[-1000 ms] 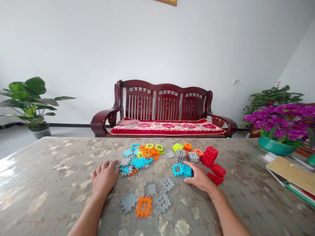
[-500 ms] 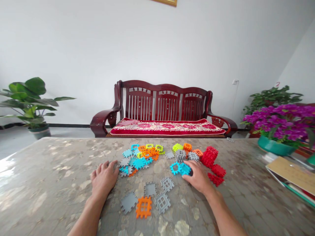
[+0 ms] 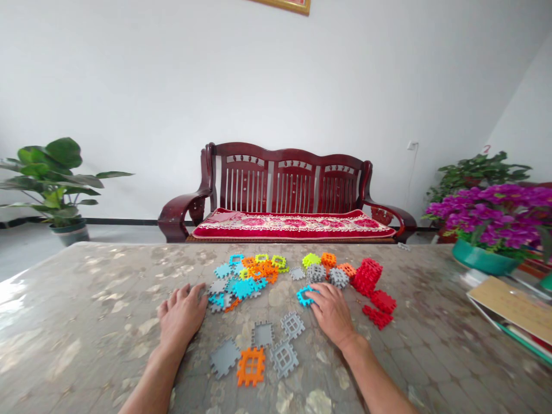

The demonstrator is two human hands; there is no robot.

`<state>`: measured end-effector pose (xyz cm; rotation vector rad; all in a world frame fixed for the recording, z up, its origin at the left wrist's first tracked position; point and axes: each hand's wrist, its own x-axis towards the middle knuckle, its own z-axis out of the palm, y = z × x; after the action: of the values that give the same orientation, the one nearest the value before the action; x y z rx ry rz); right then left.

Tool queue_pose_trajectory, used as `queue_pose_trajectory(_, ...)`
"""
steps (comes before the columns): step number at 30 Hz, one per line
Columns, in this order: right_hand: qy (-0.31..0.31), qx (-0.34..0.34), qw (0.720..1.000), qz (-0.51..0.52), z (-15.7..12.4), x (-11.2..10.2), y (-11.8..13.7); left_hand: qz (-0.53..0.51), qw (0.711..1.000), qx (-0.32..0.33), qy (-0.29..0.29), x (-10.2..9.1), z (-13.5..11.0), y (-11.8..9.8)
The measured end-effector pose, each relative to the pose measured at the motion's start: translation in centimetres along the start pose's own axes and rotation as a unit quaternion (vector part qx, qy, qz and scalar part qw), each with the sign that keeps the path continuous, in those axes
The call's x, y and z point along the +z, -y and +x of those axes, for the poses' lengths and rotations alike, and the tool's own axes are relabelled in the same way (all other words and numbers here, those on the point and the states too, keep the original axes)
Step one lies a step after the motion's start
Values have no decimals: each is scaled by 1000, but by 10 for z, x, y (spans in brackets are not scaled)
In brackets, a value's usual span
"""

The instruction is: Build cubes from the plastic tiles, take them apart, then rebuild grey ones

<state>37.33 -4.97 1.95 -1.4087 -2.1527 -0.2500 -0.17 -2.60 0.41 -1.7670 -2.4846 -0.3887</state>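
Observation:
My left hand (image 3: 184, 313) lies palm down on the table, fingers spread, beside the left edge of a mixed pile of toothed plastic building tiles (image 3: 244, 287) in blue, grey, orange and yellow-green. Over on the right, my right hand (image 3: 332, 313) curls over blue tiles, its fingertips at a blue frame tile (image 3: 305, 295); the other blue tile is hidden beneath it. Between my forearms lie a plain grey tile (image 3: 225, 356), an orange window tile (image 3: 250, 366), grey window tiles (image 3: 284, 357) and a grey recessed tile (image 3: 263, 333).
Behind my right hand are grey tile stacks (image 3: 316, 272), orange tiles (image 3: 328, 259) and a yellow-green stack (image 3: 311, 260). Red tiles (image 3: 367, 276) stand to its right. A flower bowl (image 3: 483, 256) and a cardboard folder (image 3: 513, 302) occupy the table's right side. A wooden bench (image 3: 284, 178) stands beyond.
My right hand has shifted slightly left and now covers the right-hand blue tile that showed before. My left hand stays in place.

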Motion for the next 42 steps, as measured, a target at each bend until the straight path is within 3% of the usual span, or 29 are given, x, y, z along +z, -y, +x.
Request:
queue_pose_trajectory(4,-59,-16,998,4,1,3,-2,2,1000,2,7,-1,0,0)
queue_pose_trajectory(10,-190,21,981,-32,-2,-6,-21,0,1000,1,15,-2,1,-1)
queue_pose_trajectory(12,-181,34,981,-53,-5,-10,-26,0,1000,-1,18,-2,1,0)
queue_pose_trajectory(17,-69,85,990,-86,-11,-15,-28,0,1000,4,11,1,1,2)
queue_pose_trajectory(20,-38,107,990,-78,-12,-17,-24,2,1000,7,4,1,1,2)
queue_pose_trajectory(32,-38,70,997,2,-10,-20,-17,-5,1000,1,17,-3,1,-1)
queue_pose_trajectory(42,-22,59,998,29,-9,-6,-19,2,1000,5,17,-2,0,0)
